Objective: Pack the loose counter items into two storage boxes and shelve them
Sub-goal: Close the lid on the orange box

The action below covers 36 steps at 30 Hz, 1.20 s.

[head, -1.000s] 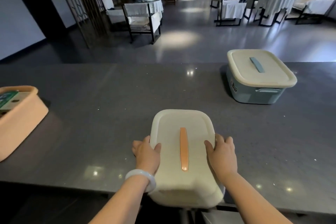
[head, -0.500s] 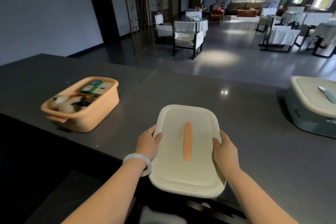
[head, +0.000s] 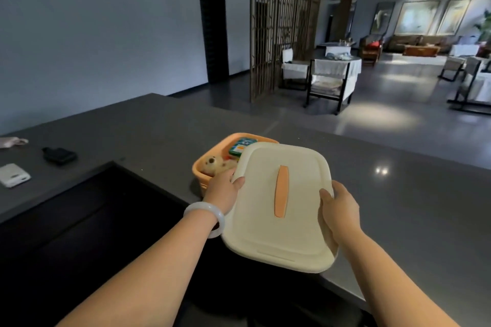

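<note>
I hold a cream lid with an orange strip handle by its two long edges, above the counter. My left hand grips its left edge and my right hand grips its right edge. The lid's far end hangs over the near right part of an open orange storage box on the dark counter. In the box lie a plush toy and a green and blue packet. The lid hides the rest of the box.
On the counter's left arm lie a black pouch, a white flat device and a pink cloth. A dark recess drops away inside the counter's corner. Chairs and tables stand beyond the counter.
My view swung left. Both hands carried the lid up off the counter and leftward until it came over the orange box. The blue box went out of view on the right.
</note>
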Motion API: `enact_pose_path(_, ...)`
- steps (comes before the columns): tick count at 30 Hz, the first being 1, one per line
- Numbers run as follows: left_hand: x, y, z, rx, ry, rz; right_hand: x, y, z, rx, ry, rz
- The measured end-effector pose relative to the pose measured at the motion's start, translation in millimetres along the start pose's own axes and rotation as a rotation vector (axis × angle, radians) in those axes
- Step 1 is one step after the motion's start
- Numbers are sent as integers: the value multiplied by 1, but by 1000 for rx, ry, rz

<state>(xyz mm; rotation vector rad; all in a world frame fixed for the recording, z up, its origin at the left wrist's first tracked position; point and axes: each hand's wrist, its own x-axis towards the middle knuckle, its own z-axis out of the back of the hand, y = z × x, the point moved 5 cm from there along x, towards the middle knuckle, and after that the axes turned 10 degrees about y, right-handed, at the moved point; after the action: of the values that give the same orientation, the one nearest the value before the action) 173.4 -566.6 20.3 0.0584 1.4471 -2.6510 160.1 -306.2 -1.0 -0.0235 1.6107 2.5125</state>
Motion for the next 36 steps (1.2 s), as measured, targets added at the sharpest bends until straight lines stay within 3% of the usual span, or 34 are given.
enact_pose_path(15, 163, 42, 122, 73, -27, 19, 139, 83, -135, 42, 54, -9)
enact_pose_path(20, 208, 71, 124, 87, 51, 43, 159, 80, -161, 28, 31, -85)
enact_pose_path(28, 270, 97, 113, 163, 124, -23, 163, 80, -179, -42, -168, -200)
enact_pose_path(36, 298, 128, 98, 34, 321, -50, 159, 63, -193, 30, -213, -301)
